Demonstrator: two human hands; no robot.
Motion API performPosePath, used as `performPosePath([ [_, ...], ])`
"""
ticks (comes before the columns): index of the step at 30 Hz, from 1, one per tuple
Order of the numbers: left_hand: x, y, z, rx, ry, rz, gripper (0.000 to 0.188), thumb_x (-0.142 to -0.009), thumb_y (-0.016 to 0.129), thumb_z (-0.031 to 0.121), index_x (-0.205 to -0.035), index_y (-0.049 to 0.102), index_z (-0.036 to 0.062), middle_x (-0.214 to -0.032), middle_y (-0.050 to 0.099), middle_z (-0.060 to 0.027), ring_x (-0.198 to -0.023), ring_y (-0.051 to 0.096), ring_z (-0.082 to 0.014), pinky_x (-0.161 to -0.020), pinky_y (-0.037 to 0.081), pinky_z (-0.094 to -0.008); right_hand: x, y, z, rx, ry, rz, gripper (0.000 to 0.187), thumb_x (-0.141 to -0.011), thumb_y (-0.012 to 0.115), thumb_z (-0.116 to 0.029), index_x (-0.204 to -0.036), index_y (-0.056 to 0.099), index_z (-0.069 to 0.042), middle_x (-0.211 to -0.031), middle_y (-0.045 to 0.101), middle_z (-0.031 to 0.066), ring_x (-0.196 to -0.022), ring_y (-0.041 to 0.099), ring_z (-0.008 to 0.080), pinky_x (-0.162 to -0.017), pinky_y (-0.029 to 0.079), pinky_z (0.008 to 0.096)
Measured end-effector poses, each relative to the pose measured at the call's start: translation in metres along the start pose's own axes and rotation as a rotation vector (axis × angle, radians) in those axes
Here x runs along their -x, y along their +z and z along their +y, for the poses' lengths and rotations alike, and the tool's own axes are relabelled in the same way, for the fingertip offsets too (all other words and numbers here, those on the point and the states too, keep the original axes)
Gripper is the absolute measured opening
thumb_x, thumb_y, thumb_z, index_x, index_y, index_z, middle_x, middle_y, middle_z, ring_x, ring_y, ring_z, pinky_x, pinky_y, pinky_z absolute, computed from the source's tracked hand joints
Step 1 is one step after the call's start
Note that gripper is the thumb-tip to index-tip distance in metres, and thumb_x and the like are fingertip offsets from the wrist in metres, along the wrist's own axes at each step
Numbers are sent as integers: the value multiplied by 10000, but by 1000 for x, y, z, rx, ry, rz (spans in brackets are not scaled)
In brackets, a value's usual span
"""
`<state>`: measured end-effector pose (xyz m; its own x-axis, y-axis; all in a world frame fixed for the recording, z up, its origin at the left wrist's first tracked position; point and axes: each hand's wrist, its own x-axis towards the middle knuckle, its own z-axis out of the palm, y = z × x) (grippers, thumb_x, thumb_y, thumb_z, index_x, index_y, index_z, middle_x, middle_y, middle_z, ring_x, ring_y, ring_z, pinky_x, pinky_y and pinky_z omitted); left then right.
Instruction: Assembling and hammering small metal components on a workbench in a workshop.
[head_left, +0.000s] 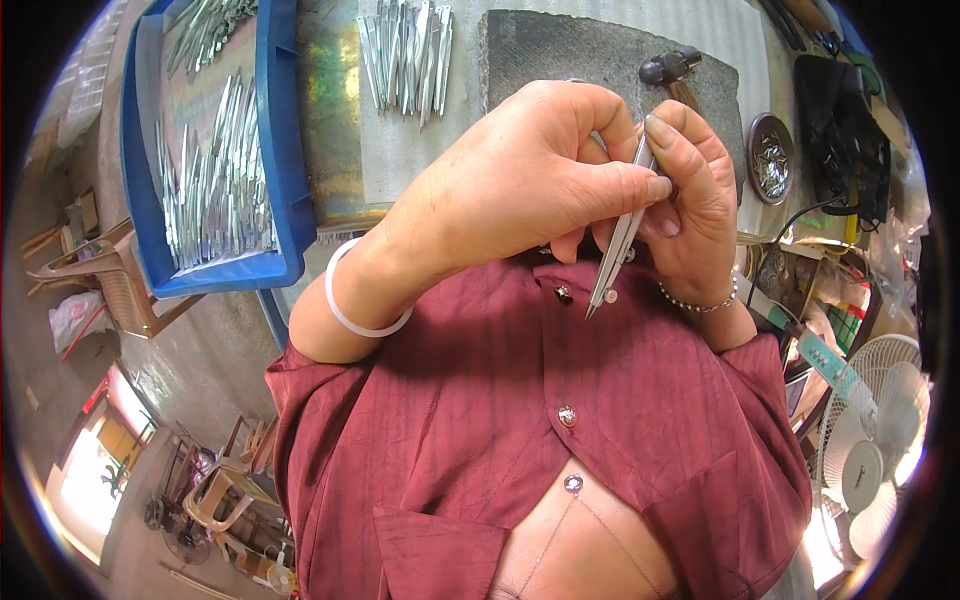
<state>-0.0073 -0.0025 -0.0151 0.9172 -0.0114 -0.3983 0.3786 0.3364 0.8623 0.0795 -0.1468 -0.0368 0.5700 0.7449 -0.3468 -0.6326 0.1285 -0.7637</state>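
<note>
— Maroon shirt (480, 420) fills the foreground; what are the hands doing above it?

— Both meet close before the chest. Left hand (520, 185) is curled, thumb and fingers pinching the upper part of a slim silver metal blade piece (622, 240); right hand (695, 200) pinches the same piece from the other side, apparently to steady it for close inspection, tip pointing down toward the shirt.

— And beyond them?

— Past the left wrist, a blue tray (275, 160) holds rows of similar metal pieces; a loose bundle (405, 60) lies on a steel surface beyond the knuckles. A hammer (672, 68) rests on a dark slab beyond the right hand.

— Any packages or labels?

— None legible; a round dish (772, 158) and a white fan (870, 450) sit off the right wrist.
</note>
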Motion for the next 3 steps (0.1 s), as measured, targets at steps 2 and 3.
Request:
performPosePath([
  [2,0,-1,1,-40,-13,-8,223,-826,680,155,-737,501,55,-573,563,-22,-381,449,-37,-334,271,-161,1,-1,1,-1,-20,-3,150,-893,576,-146,-772,547,-61,-610,541,8,-378,353,26,-340,277,173],
  [3,0,-1,3,-53,-21,-14,224,-825,680,157,-738,502,53,-571,562,-22,-382,452,-39,-335,278,-161,1,-2,2,1,-29,1,148,-892,577,-145,-774,548,-60,-614,548,12,-379,358,27,-340,279,174],
])
